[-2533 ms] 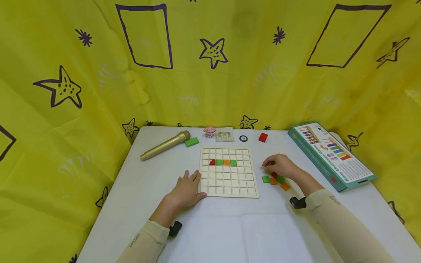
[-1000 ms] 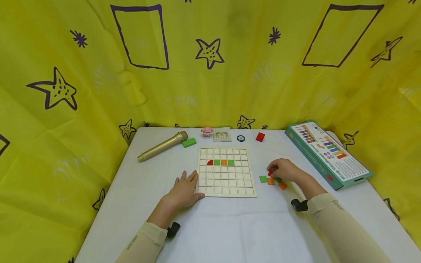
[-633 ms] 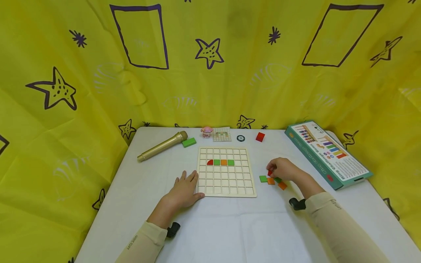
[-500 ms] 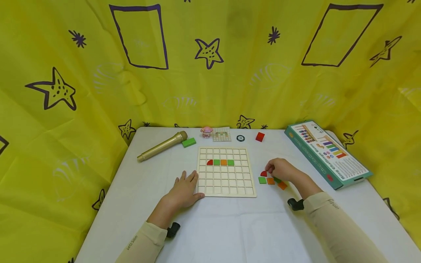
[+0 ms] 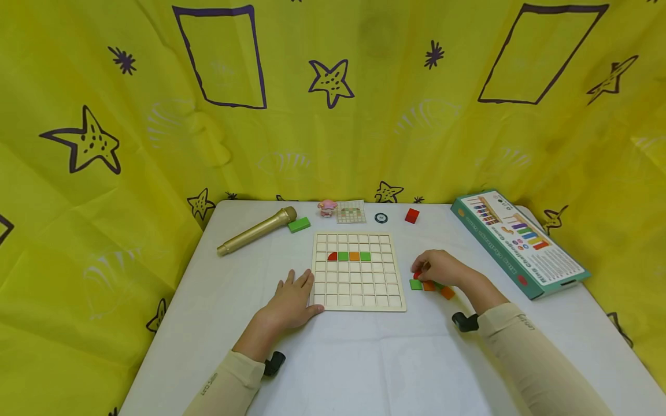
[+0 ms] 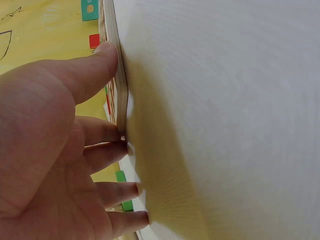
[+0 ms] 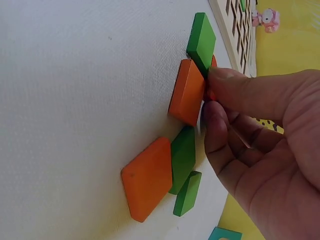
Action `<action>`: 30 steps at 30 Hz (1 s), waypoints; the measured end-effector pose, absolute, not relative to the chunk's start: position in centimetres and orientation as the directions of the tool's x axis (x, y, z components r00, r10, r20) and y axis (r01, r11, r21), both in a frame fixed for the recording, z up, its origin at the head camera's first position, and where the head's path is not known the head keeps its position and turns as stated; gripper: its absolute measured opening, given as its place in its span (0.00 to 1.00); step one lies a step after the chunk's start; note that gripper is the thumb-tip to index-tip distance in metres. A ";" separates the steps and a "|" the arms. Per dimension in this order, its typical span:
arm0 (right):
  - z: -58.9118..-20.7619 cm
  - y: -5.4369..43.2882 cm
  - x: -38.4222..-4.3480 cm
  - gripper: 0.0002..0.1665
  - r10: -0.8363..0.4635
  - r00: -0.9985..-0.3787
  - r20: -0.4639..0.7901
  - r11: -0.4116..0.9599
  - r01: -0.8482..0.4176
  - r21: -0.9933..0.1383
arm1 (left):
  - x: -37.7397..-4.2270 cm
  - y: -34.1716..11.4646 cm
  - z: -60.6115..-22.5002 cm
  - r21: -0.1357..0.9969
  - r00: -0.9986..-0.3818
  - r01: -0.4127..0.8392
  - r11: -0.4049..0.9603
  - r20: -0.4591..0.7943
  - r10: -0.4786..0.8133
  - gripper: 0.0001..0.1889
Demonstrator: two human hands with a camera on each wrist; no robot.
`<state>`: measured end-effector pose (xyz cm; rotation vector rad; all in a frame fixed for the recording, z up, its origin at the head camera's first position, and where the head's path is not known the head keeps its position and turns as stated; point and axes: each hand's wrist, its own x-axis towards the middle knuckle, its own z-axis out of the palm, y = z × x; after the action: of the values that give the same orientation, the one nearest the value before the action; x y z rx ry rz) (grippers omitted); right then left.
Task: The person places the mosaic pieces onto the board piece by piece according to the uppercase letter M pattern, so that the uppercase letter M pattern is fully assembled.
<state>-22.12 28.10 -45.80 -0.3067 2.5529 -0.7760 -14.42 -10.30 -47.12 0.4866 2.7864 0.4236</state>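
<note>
My left hand (image 5: 289, 300) lies at the left edge of the wooden grid board (image 5: 359, 289), fingers spread, thumb at its near corner. In the left wrist view, the thumb and fingertips touch the board's side and the cloth. The board bears a row of a red quarter-round tile (image 5: 332, 256), a green tile (image 5: 343, 256), an orange tile (image 5: 354, 256) and another green one. Right of the board, my right hand (image 5: 442, 268) pinches a red tile (image 7: 210, 94) between thumb and forefinger, partly hidden. Close by lie loose green tiles (image 7: 202, 42) and orange tiles (image 7: 187, 92).
Behind the board are a gold microphone (image 5: 257, 232), a green block (image 5: 299, 225), a pink figurine (image 5: 327, 208), a pattern card (image 5: 351, 212), a round token (image 5: 381, 218) and a red block (image 5: 412, 216). A game box (image 5: 520, 242) lies at the right; a yellow curtain hangs behind.
The right hand came down to the loose tiles, drew a red quarter-round tile leftward, moved off it slightly, and now has its fingers on it again. The left hand stays at the board.
</note>
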 end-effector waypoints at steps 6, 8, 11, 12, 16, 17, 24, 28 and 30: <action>-45.5 27.7 -22.1 0.11 -0.342 -0.867 -0.363 0.839 -0.108 -0.533 | -14.4 -10.3 -47.1 0.331 -0.903 0.285 0.900 -0.221 0.367 0.45; -45.4 27.6 -22.2 0.12 -0.344 -0.865 -0.366 0.849 -0.120 -0.514 | -14.5 -10.3 -47.0 0.330 -0.904 0.287 0.900 -0.219 0.368 0.45; -45.4 27.6 -22.2 0.11 -0.354 -0.862 -0.363 0.856 -0.142 -0.497 | -14.4 -10.3 -47.0 0.327 -0.903 0.285 0.901 -0.224 0.367 0.45; -45.4 27.6 -22.2 0.10 -0.351 -0.863 -0.363 0.858 -0.141 -0.494 | -14.4 -10.3 -47.0 0.326 -0.903 0.284 0.902 -0.226 0.366 0.45; -45.6 28.0 -22.4 0.07 -0.353 -0.862 -0.363 0.860 -0.146 -0.490 | -14.4 -10.3 -46.9 0.324 -0.901 0.283 0.903 -0.232 0.366 0.44; -45.6 28.1 -22.5 0.06 -0.349 -0.863 -0.366 0.860 -0.140 -0.491 | -14.4 -10.3 -46.9 0.323 -0.901 0.283 0.903 -0.232 0.366 0.44; -45.2 28.7 -23.3 0.02 -0.338 -0.862 -0.377 0.840 -0.095 -0.535 | -14.4 -10.2 -46.8 0.324 -0.902 0.281 0.903 -0.232 0.364 0.44; -45.1 28.5 -23.8 0.04 -0.308 -0.875 -0.373 0.826 -0.052 -0.562 | -14.4 -10.2 -46.9 0.321 -0.902 0.283 0.904 -0.231 0.364 0.44; -45.0 28.3 -24.1 0.05 -0.301 -0.881 -0.366 0.817 -0.040 -0.576 | -14.5 -10.2 -47.1 0.320 -0.901 0.284 0.904 -0.232 0.366 0.44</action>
<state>-24.05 28.29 -45.04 -0.2537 2.5521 -0.7953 -14.46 -10.24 -47.08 0.4851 2.7801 0.4052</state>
